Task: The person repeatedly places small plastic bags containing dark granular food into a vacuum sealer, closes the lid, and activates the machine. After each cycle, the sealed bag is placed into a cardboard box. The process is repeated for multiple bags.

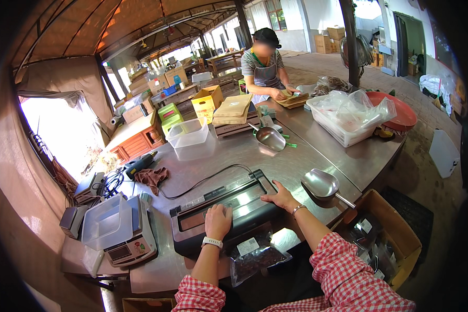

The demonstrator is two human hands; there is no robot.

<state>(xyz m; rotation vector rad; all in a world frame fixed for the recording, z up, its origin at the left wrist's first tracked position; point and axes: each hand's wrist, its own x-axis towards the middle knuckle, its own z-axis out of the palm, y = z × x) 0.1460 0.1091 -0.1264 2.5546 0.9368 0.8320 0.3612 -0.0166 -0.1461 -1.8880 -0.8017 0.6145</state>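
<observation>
A black and silver vacuum sealer (234, 204) stands on the steel table before me. My left hand (218, 220) rests on its lid, fingers bent, holding nothing that I can see. At the sealer's right end lies my right hand (282, 196), thumb and fingers spread around the corner, nothing gripped. A clear plastic bag of dark dried food (255, 261) with a white label lies at the sealer's front edge, its upper end hidden by the machine. A black cord runs from the back of the sealer. To the right of my right hand is a metal scoop (321, 183).
A digital scale (130, 249) carrying a clear plastic tub (107, 224) stands left, near a brown cloth (152, 178) and a heat gun (140, 165). A cardboard box (407, 253) of filled bags is at right. Across the table, a co-worker (263, 66) handles paper bags near a white basket (345, 132).
</observation>
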